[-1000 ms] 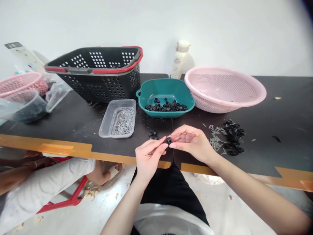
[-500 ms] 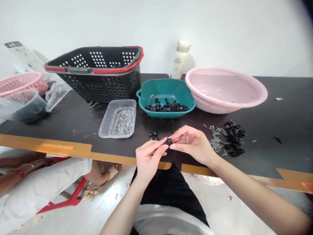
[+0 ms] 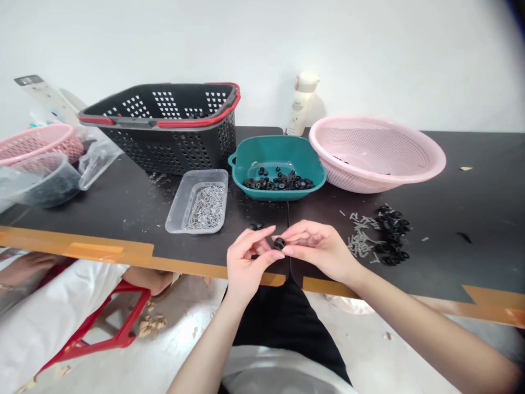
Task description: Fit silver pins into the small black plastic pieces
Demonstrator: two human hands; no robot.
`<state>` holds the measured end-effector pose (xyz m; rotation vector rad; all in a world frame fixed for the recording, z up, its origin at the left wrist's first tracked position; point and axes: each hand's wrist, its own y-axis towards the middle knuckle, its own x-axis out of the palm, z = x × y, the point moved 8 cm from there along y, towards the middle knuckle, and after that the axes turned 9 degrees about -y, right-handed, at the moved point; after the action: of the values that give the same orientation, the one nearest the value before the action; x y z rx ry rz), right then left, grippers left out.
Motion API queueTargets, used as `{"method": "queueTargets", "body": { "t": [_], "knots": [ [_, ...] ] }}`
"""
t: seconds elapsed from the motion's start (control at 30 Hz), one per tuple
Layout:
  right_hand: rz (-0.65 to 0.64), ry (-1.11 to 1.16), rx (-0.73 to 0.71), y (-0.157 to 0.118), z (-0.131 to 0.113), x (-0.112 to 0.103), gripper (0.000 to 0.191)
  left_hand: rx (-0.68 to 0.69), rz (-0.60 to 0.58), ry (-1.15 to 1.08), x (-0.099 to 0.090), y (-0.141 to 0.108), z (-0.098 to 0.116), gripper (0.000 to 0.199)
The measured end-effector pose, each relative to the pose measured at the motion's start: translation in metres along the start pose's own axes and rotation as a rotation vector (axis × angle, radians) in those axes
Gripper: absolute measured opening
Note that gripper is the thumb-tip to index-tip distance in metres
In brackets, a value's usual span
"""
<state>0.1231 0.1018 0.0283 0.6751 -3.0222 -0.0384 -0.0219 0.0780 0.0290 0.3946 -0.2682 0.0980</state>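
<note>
Over the table's front edge, a small round black part (image 3: pixel 279 243) is held between both hands. My right hand (image 3: pixel 314 245) pinches it from the right with thumb and fingertips. My left hand (image 3: pixel 251 258) touches its left side with the thumb, the index finger lifted a little off it. Just behind my left hand lie a few black parts (image 3: pixel 256 225), partly covered by the fingers. A teal basin (image 3: pixel 283 143) with many black parts stands further back. Left of it is a clear tray (image 3: pixel 177 210) of small metal pins. Right of my right hand lie loose pins (image 3: pixel 361 241) and a pile of black parts (image 3: pixel 391 235).
A black basket with red handles (image 3: pixel 164 142) stands back left, a pink colander (image 3: pixel 377 153) back right, and a cream bottle (image 3: pixel 301 104) by the wall. At far left are a pink basket (image 3: pixel 41 143) and a clear bowl. A seated person's leg (image 3: pixel 69 306) shows below left.
The black part between my hands has turned and moved slightly left and down. My left index finger has lifted away from it. The neighbouring person's arm and leg have shifted.
</note>
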Motion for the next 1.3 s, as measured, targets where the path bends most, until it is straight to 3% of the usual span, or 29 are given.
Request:
{"method": "queueTargets", "body": {
  "t": [0.3,0.47,0.6,0.77,0.9,1.3],
  "knots": [
    [-0.204,0.253,0.204,-0.003,0.018,0.018,0.021,0.286,-0.007,0.219,0.006,-0.009,0.023,0.023],
    [-0.248,0.345,0.250,-0.005,0.017,0.023,0.027,0.209,-0.078,0.213,0.010,-0.006,0.018,0.033],
    [-0.228,0.336,0.170,-0.005,0.008,0.017,0.022,0.203,-0.140,0.204,0.016,-0.005,0.019,0.031],
    [-0.152,0.184,0.060,-0.004,0.003,0.009,0.014,0.291,-0.071,0.303,0.013,-0.009,0.025,0.033],
    [-0.071,0.033,-0.015,-0.004,-0.003,0.002,0.011,0.286,-0.042,0.315,0.010,-0.011,0.024,0.034],
    [-0.045,0.178,0.136,-0.003,0.012,0.004,0.014,0.296,-0.054,0.340,0.012,-0.012,0.024,0.031]
  ]
}}
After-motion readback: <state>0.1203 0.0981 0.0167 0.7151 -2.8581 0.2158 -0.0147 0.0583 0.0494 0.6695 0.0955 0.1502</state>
